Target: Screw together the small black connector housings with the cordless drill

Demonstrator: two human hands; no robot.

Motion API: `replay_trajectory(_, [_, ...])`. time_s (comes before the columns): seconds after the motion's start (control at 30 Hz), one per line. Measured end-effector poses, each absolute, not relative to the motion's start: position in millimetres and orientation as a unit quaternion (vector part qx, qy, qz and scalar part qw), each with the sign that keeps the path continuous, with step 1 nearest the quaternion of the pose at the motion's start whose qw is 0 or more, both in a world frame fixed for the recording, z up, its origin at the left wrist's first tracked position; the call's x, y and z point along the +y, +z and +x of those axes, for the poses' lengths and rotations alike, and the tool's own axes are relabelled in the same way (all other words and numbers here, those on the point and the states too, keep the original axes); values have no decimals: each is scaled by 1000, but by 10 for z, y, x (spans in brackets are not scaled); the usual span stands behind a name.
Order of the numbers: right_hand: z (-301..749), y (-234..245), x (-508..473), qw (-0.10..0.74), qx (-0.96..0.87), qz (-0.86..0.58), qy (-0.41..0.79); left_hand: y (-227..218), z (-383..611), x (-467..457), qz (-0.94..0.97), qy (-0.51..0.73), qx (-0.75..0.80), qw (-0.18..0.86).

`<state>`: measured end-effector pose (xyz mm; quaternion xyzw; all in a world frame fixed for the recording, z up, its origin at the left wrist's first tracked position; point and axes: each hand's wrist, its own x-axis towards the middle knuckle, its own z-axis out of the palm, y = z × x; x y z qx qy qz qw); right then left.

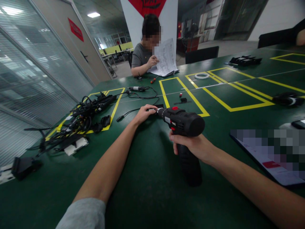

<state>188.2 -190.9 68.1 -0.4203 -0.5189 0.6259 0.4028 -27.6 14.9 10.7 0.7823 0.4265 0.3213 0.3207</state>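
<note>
My right hand (193, 147) is wrapped round the grip of a black cordless drill (183, 122) with red buttons, held just above the green table (147, 190). The drill's nose points left. My left hand (143, 113) is closed in a pinch at the drill's chuck, on the silver bit (153, 110) at its tip. A small black flat part (157, 108) lies on the table right under the fingers, with a thin black cable (128, 113) leading left from it.
A tangle of black cables and connectors (81, 119) lies at the left. A person (145, 47) sits at the far edge with papers. Yellow tape boxes, a tape roll (201, 75), small black parts (183, 100), a tablet (269, 156) at right.
</note>
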Motion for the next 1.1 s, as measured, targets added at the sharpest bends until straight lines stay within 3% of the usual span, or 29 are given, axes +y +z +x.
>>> replay_trajectory(1.1, [1912,619,-1909,398,-538,-424,611,122,-264,134,794,314,421,306])
